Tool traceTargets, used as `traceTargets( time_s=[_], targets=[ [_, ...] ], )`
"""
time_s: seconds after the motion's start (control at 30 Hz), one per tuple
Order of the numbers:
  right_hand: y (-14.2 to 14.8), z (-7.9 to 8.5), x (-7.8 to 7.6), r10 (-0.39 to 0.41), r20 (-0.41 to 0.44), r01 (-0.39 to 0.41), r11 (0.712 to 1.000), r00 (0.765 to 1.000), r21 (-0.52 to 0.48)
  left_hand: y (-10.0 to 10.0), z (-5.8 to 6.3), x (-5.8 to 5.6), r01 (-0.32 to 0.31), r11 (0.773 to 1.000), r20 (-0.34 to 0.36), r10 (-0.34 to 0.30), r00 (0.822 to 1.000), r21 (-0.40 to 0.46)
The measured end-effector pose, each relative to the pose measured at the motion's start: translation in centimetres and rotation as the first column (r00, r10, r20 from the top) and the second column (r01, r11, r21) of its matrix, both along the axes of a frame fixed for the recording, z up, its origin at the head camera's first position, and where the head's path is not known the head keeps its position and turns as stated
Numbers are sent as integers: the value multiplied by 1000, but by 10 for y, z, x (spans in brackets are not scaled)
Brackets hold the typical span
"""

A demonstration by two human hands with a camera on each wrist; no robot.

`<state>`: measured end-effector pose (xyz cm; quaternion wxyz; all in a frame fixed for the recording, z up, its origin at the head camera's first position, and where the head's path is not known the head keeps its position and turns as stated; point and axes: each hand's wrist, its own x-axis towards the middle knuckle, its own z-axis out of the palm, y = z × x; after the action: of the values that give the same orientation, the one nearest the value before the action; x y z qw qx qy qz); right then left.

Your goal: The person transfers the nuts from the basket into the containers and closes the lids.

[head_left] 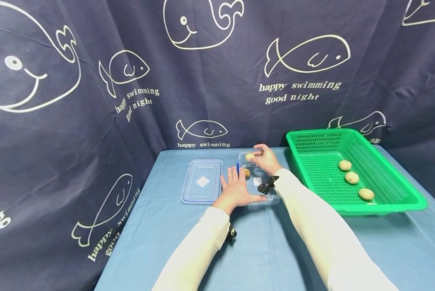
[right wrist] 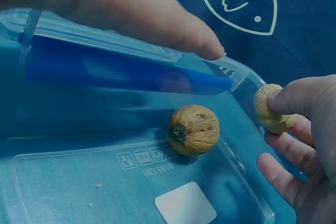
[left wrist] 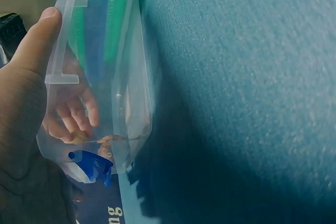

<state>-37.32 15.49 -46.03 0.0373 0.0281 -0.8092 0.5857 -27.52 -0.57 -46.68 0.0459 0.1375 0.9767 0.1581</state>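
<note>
A walnut (right wrist: 270, 109) is pinched between the thumb and fingers of my right hand (head_left: 269, 161), over the far end of a clear plastic box (left wrist: 137, 40). A second, darker walnut (right wrist: 194, 130) lies on the box floor near the left wall, by a white square label (right wrist: 186, 203). My left hand (head_left: 235, 192) lies spread along the box's left side, fingers straight. Its thumb (left wrist: 39, 40) reaches along the near rim. A blue clip (right wrist: 126, 69) hangs on the box's left side.
Left of the box lies a clear lid (head_left: 189, 182) with a blue edge, flat on the blue cloth (head_left: 155, 226). At the right stands a green mesh basket (head_left: 348, 209) with several walnuts (head_left: 352, 177) in it. A dark printed curtain (head_left: 217, 101) hangs behind the table.
</note>
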Motion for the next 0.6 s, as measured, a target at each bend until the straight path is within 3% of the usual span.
traceTargets(
  time_s=[0.3,0.6],
  targets=[
    [1,-5,-2,31,5,-31,999,999,-23,0,-1,-2,5,1000,-12,-5,1000,10],
    [-2,0,2,48,32,-46,997,998,-66,0,-3,-4,6,1000,5,-6,1000,2]
  ],
)
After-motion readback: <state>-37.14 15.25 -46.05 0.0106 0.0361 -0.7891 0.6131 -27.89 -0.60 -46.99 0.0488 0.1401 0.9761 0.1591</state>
